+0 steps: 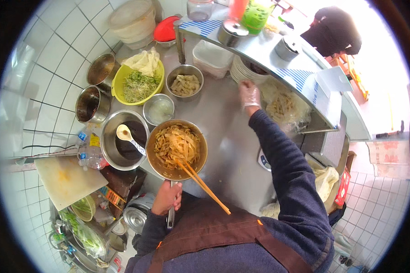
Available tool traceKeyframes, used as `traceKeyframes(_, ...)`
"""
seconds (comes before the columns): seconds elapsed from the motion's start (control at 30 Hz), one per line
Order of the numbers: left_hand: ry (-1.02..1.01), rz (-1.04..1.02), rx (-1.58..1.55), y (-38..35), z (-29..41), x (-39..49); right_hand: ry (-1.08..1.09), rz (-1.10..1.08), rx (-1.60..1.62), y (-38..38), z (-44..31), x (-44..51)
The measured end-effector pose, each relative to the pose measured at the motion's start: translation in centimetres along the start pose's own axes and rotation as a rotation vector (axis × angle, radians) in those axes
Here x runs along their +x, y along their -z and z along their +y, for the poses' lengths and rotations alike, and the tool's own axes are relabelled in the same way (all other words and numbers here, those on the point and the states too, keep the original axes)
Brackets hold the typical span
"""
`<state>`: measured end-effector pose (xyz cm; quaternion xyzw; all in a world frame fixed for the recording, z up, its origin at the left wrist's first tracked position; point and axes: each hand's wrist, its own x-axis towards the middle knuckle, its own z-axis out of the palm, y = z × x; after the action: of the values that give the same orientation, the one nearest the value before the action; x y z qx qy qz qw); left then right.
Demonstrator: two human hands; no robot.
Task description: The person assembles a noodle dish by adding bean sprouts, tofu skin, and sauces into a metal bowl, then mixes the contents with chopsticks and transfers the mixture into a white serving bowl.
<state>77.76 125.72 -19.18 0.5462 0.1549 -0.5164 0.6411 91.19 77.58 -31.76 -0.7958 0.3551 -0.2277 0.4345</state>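
Note:
My left hand (165, 198) is closed around the metal handle (171, 218) of a small pan (204, 163). Inside the pan lie wide, sauce-coated noodles (179, 145). A pair of wooden chopsticks (205, 187) leans in them, the free ends out over the near rim. In a clear plastic glove, my right hand (250, 95) is stretched out to a stack of white dishes (238, 71) under the shelf. Its fingers are bent at the edge of the stack; whether they grip a dish cannot be made out.
Left of the pan stand a bowl of dark sauce with a ladle (124, 132), a small bowl of cloudy liquid (160, 110) and a yellow basin of sprouts (116, 85). A metal shelf (270, 61) overhangs the bagged noodles (282, 105). Beyond it is a person (333, 32).

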Motion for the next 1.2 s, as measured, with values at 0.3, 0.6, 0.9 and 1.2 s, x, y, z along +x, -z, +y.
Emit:
traceKeyframes(0.3,-0.005,0.063,0.062,2.0,2.6,0.8,0.031,-0.319,-0.537,-11.8,-0.7,7.3)
traceKeyframes(0.6,0.031,0.037,0.068,4.7,4.2,2.1,0.065,-0.282,-0.990,-12.8,-5.7,7.3)
traceKeyframes(0.9,0.052,-0.061,0.122,7.0,5.1,2.1,0.133,0.392,-0.525,-13.7,-6.6,4.0)
traceKeyframes(1.2,0.023,-0.070,0.160,7.6,5.6,2.1,0.700,-0.380,-1.159,-9.9,-12.0,8.0)
